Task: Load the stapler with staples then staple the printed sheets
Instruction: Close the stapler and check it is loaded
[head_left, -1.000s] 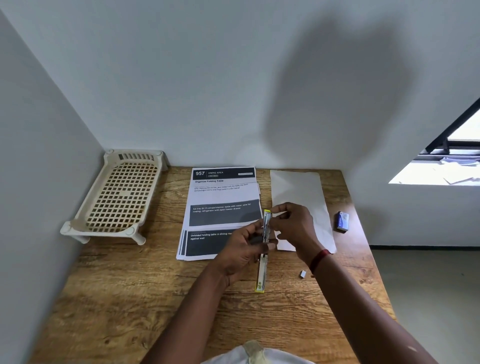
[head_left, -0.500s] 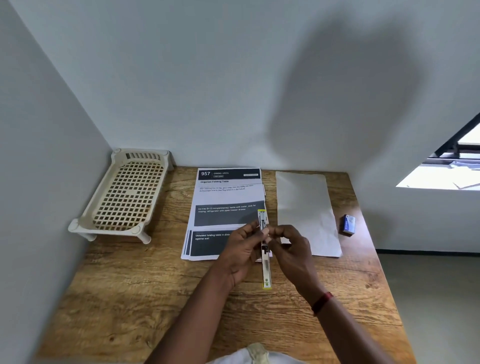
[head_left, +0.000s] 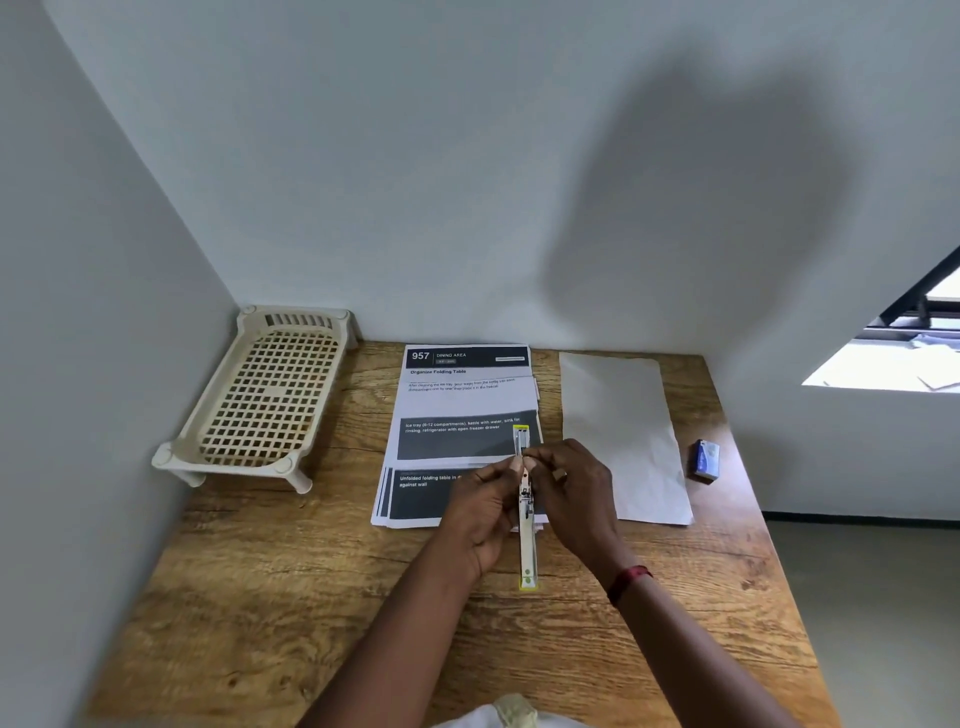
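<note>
A slim stapler (head_left: 528, 545) with yellow ends is swung fully open in a long line over the near edge of the printed sheets (head_left: 462, 405). My left hand (head_left: 480, 519) grips its middle from the left. My right hand (head_left: 571, 499) pinches at the open channel from the right; whatever its fingertips hold is too small to tell. The printed sheets lie in a fanned stack at the back middle of the wooden table (head_left: 311, 597). A small blue staple box (head_left: 705, 459) sits at the right edge.
A cream plastic lattice tray (head_left: 260, 405) stands on legs at the back left against the wall. A blank white sheet (head_left: 623, 431) lies to the right of the printed stack. Walls close in at the left and back.
My right hand came down from the stapler's far tip to its middle, next to my left hand. The view shifted slightly, and the small white piece near my right wrist is out of sight.
</note>
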